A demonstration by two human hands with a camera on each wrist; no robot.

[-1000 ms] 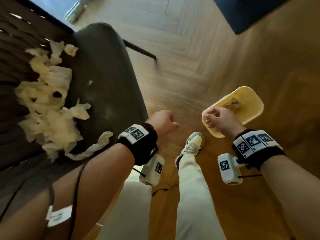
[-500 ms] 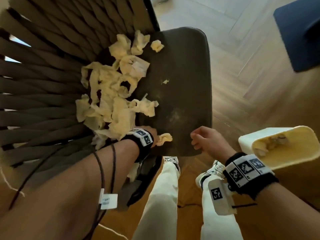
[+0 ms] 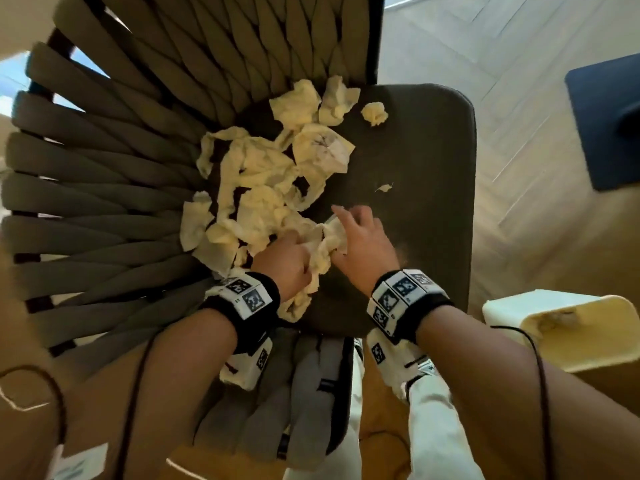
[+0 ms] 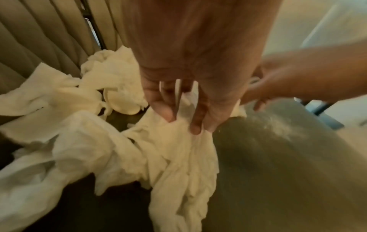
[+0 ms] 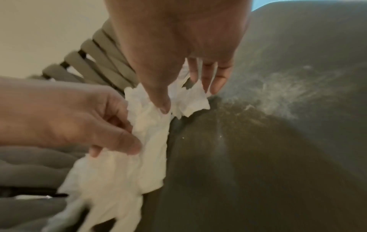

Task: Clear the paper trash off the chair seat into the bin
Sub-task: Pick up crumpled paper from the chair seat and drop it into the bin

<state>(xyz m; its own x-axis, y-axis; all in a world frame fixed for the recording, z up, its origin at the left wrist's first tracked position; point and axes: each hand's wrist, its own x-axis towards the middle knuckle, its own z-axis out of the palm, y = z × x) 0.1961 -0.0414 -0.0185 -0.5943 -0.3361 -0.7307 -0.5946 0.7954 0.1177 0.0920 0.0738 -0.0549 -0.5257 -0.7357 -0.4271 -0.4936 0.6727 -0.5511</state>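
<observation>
Crumpled pale paper trash [image 3: 263, 188] is piled on the dark grey chair seat [image 3: 415, 237], mostly on its left half against the backrest. A small paper ball [image 3: 374, 113] and a tiny scrap [image 3: 383, 188] lie apart from the pile. My left hand [image 3: 301, 244] [image 4: 184, 124] pinches a long twisted strip of paper [image 3: 323, 251] [image 5: 151, 141] at the pile's near edge. Just to its right, my right hand [image 3: 341, 223] [image 5: 184, 97] pinches the same clump between thumb and fingers. The cream bin [image 3: 554, 303] stands on the floor at the right with some paper inside.
The chair's woven strap backrest [image 3: 138, 168] curves round the left and far sides of the seat. A dark blue rug [image 3: 606, 116] lies on the wood floor at the right. My legs in white trousers [image 3: 440, 427] stand between chair and bin.
My view swung from the bin back to the chair. Both hands moved from the seat's front edge onto the paper pile and took hold of a strip.
</observation>
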